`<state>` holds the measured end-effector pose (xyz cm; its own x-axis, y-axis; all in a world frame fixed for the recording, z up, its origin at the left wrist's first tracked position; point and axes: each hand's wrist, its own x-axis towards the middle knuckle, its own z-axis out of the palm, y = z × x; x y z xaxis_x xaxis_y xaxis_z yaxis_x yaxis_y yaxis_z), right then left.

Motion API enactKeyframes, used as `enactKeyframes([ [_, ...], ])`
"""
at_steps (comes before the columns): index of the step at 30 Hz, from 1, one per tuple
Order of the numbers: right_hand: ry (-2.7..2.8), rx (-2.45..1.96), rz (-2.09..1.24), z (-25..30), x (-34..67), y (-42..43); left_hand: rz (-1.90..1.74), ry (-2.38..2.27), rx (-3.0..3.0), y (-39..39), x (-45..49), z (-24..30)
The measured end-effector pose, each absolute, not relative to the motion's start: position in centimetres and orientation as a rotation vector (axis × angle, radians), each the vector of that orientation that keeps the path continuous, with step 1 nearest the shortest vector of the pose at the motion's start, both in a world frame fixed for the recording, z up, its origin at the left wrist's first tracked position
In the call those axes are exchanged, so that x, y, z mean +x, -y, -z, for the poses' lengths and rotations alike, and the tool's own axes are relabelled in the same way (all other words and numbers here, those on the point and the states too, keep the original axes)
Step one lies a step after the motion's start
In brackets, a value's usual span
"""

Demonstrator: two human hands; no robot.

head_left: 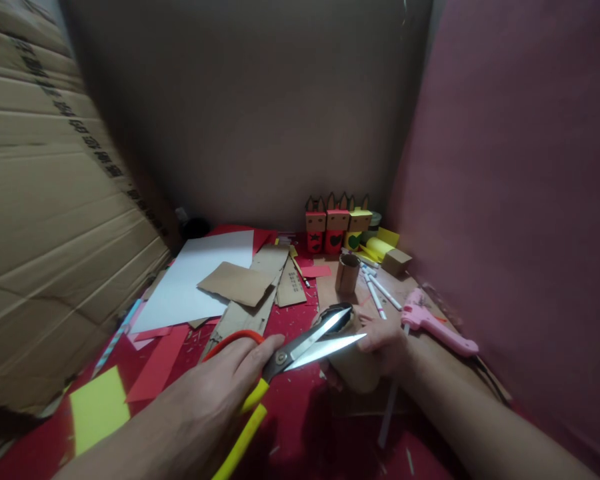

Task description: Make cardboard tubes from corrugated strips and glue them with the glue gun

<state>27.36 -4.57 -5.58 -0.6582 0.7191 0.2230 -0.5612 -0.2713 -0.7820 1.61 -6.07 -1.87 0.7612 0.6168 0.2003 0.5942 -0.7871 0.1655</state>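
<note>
My left hand (245, 363) is closed around the handles of a pair of scissors (300, 350), one handle orange-red and the other yellow. The blades point right and stand a little apart. My right hand (385, 340) grips a brown cardboard tube (357, 370), whose dark opening faces up and left. The upper blade crosses in front of that opening; whether it touches the rim I cannot tell. The lower blade's tip lies close to my right thumb. Just behind, a second cardboard tube (348, 275) stands upright.
Three cardboard figures (336, 230) with pointed tops stand at the back. White markers (377, 290) and a pink glue gun (433, 323) lie at right. Left are white paper (190, 280), cardboard pieces (237, 283), red strips (157, 363) and yellow paper (100, 407). Cardboard (55, 200) walls the left side.
</note>
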Motion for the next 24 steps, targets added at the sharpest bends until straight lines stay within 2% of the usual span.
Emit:
enactKeyframes([
  [5, 1.184, -0.331, -1.946, 5.3, 27.2, 4.7, -0.404, -1.006, 2.839, 6.3, 1.9, 1.9],
  [14, 1.363, -0.663, -1.506, 3.9, 26.8, 5.3, -0.387, -1.142, 2.882, 6.5, 1.9, 1.9],
  [24, 1.466, -0.837, -1.343, 4.1, 26.5, 5.3, -0.384, -1.139, 2.891, 7.0, 2.2, 1.8],
])
